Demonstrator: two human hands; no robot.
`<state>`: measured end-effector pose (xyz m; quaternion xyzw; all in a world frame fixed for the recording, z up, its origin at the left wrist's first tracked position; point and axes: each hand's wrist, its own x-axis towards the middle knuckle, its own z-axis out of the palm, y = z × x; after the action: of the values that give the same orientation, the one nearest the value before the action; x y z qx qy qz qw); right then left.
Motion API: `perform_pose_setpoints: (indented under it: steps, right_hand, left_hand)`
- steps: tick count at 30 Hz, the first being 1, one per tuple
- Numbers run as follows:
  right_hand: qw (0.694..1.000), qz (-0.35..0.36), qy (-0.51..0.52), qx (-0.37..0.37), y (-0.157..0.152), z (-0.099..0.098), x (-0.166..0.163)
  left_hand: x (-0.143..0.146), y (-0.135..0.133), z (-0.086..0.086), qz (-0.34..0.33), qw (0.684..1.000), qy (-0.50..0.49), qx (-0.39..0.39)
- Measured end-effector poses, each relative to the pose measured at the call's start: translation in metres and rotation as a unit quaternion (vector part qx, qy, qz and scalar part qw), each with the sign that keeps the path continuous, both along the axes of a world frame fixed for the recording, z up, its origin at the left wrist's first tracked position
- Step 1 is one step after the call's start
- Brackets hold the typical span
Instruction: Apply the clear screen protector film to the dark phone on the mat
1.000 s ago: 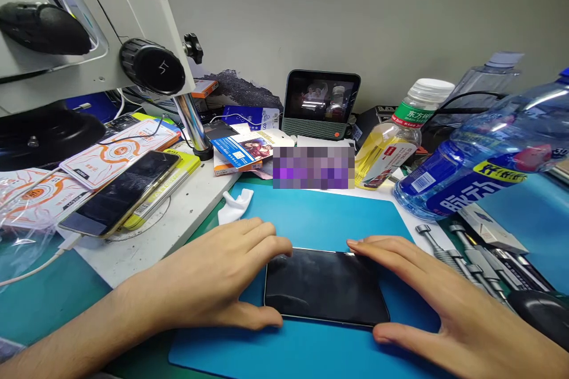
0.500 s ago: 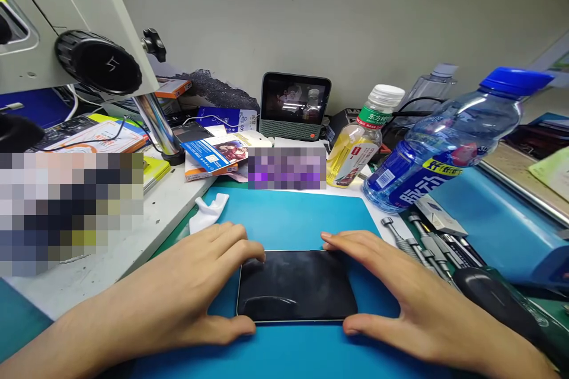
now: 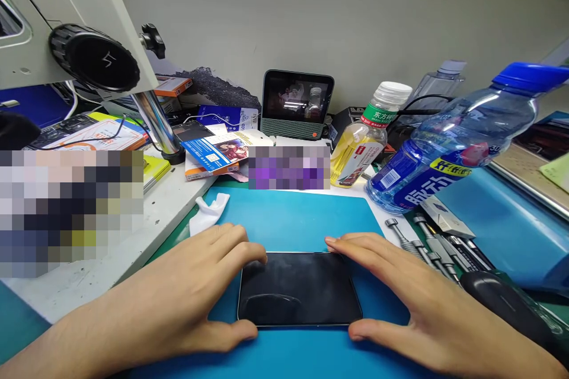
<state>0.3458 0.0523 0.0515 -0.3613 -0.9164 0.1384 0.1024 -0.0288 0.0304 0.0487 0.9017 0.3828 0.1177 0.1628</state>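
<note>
1. Two hands of yours, the left hand (image 3: 207, 290) and the right hand (image 3: 422, 299), sit apart, each curved around one end of the phone (image 3: 300, 290), which lies dark face up on the blue mat (image 3: 293, 216).
2. Your left hand holds its end by the edges: index fingertip over the far corner, thumb at the near one.
3. Your right hand holds the other end likewise, fingers at the far edge, thumb at the near corner.
4. Uneven push from the two sides could skew the phone, as the mat looks smooth.
5. Pressing too hard with your left index could mark or strain its face.
6. Swinging your right hand outward could scatter the screwdrivers (image 3: 401, 237) or, further out, knock the blue-capped bottle (image 3: 438, 157).
</note>
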Motion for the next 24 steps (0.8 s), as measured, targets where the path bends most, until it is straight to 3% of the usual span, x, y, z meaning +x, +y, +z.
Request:
perform_pose_setpoints:
  steps: [17,24]
  right_hand:
    - [0.999,0.023,0.022,0.007,0.0002,0.0053,-0.0070]
    - [0.999,0.030,0.037,0.005,-0.0011,0.0077,-0.0088]
  left_hand:
    - [0.0001,0.0019,0.0022,0.006,1.000,-0.007,0.008]
    - [-0.0035,0.0009,-0.0052,0.006,0.999,-0.026,0.028]
